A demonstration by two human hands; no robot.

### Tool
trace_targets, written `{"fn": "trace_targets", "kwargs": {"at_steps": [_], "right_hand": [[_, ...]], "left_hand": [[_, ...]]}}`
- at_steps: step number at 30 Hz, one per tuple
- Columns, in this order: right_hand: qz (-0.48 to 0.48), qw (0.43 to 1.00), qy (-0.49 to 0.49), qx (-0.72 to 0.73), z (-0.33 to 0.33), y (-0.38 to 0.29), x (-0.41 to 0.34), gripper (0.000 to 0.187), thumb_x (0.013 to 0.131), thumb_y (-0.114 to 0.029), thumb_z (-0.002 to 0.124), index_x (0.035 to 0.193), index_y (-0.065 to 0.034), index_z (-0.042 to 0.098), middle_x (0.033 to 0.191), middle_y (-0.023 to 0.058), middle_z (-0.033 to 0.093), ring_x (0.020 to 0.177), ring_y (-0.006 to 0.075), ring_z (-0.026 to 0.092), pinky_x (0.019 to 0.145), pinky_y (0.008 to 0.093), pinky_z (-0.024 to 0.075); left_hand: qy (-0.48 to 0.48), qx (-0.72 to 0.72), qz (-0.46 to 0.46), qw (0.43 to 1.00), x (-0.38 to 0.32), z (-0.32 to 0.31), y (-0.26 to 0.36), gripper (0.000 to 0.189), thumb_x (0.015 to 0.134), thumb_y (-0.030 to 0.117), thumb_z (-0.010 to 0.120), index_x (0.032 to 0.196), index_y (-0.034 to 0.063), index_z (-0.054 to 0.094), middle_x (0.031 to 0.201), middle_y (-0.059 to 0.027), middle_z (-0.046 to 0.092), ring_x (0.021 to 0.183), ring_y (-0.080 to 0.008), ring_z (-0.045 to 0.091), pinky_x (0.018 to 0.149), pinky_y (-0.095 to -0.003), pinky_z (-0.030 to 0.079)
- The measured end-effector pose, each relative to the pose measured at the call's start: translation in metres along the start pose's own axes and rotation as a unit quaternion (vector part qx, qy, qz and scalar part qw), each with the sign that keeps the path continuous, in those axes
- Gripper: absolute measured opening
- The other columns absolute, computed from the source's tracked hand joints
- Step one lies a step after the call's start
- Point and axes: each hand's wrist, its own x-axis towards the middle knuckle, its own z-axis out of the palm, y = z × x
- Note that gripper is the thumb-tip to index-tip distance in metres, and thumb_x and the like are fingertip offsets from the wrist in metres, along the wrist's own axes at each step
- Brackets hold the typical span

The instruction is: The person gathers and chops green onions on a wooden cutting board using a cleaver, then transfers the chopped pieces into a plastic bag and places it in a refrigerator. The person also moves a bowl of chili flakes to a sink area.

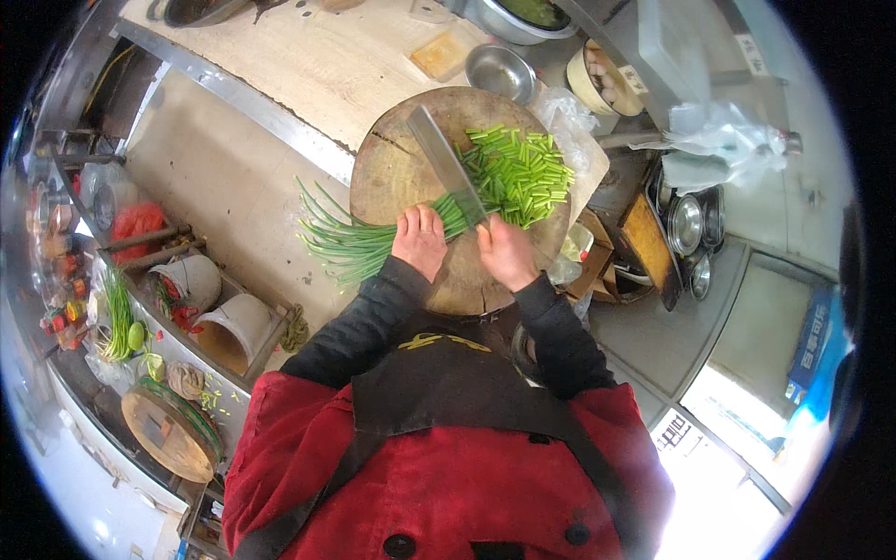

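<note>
My left hand (pixel 420 241) presses a bunch of long green garlic scapes (pixel 350 241) onto a round wooden chopping block (pixel 392 161). The thin tips of the bunch hang past the block's left edge. In my right hand (pixel 507 253) is the handle of a cleaver (pixel 444 157), whose wide blade crosses the bunch just right of my left fingers. Short cut pieces of the stems (pixel 535 175) lie heaped on the block beyond the blade. The cleaver's handle is mostly covered by my fingers.
Behind the block stands a steel bowl (pixel 500 73), with a pot of pale pieces (pixel 595 80) farther right. A plastic bag (pixel 728 143) hangs at the right. White buckets (pixel 234 332) stand at left, near more green stems (pixel 120 315) and a round wooden board (pixel 168 434).
</note>
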Motion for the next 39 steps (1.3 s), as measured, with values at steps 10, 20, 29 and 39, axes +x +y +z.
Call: {"fn": "trace_targets", "kwargs": {"at_steps": [10, 20, 29, 39], "right_hand": [[-0.037, 0.998, 0.040, 0.002, -0.042, -0.019, -0.073, 0.020, 0.093, -0.018, 0.058, 0.084, -0.0012, 0.051, 0.060, 0.0212, 0.055, 0.056, 0.0423, 0.058, 0.049, 0.0506, 0.0427], [-0.002, 0.999, -0.030, 0.017, -0.030, -0.015, -0.089, 0.019, 0.093, -0.018, 0.056, 0.086, -0.0009, 0.050, 0.062, 0.0232, 0.057, 0.060, 0.0445, 0.058, 0.052, 0.0522, 0.0446], [-0.042, 0.999, -0.007, 0.000, 0.004, -0.032, -0.026, 0.022, 0.090, -0.017, 0.058, 0.088, 0.0030, 0.051, 0.060, 0.0207, 0.058, 0.057, 0.0396, 0.061, 0.051, 0.0494, 0.0466], [0.042, 0.998, 0.025, 0.030, -0.016, 0.015, -0.022, 0.025, 0.091, -0.022, 0.061, 0.081, 0.0003, 0.054, 0.065, 0.0228, 0.058, 0.064, 0.0433, 0.059, 0.057, 0.0512, 0.0446]], "left_hand": [[-0.025, -0.055, -0.031, 0.998, 0.003, -0.010, 0.001, 0.067, 0.073, 0.035, 0.072, 0.121, -0.0082, 0.054, 0.121, -0.0212, 0.051, 0.112, -0.0352, 0.047, 0.098, -0.0436, 0.038], [-0.026, -0.065, -0.033, 0.997, 0.001, -0.011, 0.002, 0.053, 0.082, 0.024, 0.057, 0.122, -0.0108, 0.053, 0.123, -0.0236, 0.052, 0.115, -0.0369, 0.048, 0.101, -0.0446, 0.037], [0.012, -0.018, -0.009, 1.000, -0.002, -0.003, 0.001, 0.041, 0.086, 0.015, 0.051, 0.118, -0.0101, 0.056, 0.120, -0.0238, 0.055, 0.113, -0.0368, 0.050, 0.097, -0.0439, 0.041], [-0.004, 0.000, -0.021, 1.000, 0.017, -0.005, 0.008, 0.038, 0.083, 0.015, 0.052, 0.115, -0.0070, 0.056, 0.112, -0.0193, 0.055, 0.103, -0.0333, 0.052, 0.090, -0.0413, 0.042]]}}
